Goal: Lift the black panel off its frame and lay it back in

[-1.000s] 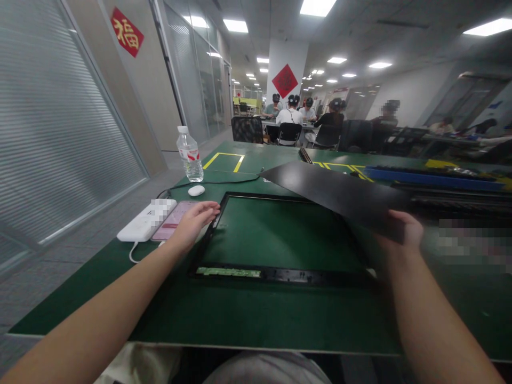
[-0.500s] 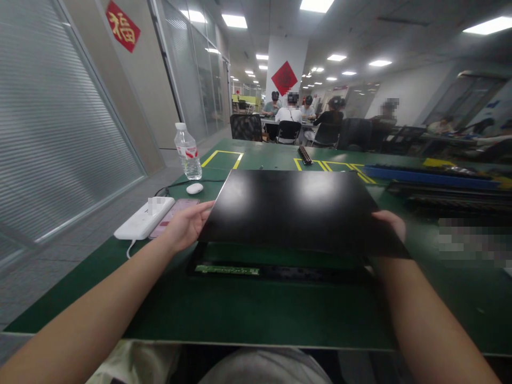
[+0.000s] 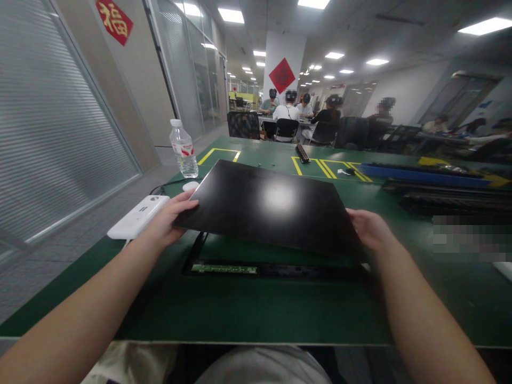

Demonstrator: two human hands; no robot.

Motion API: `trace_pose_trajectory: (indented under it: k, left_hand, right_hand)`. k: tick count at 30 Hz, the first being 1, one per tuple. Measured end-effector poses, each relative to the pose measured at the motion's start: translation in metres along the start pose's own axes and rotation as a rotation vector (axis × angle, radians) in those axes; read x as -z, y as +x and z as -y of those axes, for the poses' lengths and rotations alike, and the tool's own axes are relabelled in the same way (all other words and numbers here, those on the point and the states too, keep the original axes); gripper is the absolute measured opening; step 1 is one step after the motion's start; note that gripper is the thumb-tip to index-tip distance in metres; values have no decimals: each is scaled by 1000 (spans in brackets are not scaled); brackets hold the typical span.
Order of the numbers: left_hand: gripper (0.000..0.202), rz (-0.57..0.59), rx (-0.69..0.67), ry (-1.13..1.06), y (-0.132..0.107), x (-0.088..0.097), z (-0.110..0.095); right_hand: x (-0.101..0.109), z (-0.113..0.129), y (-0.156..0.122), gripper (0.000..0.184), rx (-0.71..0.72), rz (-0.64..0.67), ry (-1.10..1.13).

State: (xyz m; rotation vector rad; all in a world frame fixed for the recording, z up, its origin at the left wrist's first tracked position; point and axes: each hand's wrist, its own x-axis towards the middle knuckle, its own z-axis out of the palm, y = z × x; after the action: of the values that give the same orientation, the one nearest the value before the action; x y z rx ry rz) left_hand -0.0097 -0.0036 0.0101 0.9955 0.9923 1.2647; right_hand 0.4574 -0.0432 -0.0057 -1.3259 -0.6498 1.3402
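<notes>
So in the head view there's a glossy black rectangular panel (image 3: 256,208) mid-frame, tilted a bit, with the left hand's (image 3: 166,221) fingers clamped on its left edge and the right hand's (image 3: 372,229) on its right. Under it, a thin black rectangular frame (image 3: 304,271) sits on the green desk (image 3: 256,314), lower centre, and a clear plastic bottle (image 3: 184,152) stands upper left.
</notes>
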Motion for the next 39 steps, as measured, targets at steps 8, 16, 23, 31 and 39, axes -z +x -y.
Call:
trace_pose_trajectory:
  k: [8, 16, 23, 31, 39]
  left_hand:
    - [46, -3, -2, -16, -1, -2, 2]
    - [40, -27, 1, 34, -1, -6, 4]
    - [41, -25, 40, 41, -4, -10, 5]
    - [51, -69, 53, 117, 0, -6, 15]
    - [58, -73, 62, 198, -1, -7, 16]
  right_hand:
    - [13, -4, 15, 37, 57, -54, -49]
    - [9, -2, 9, 39, 86, -164, -130]
    - [10, -4, 11, 38, 133, -231, -254]
    - [12, -8, 16, 33, 146, -263, -274]
    - [13, -8, 16, 29, 166, -287, -362]
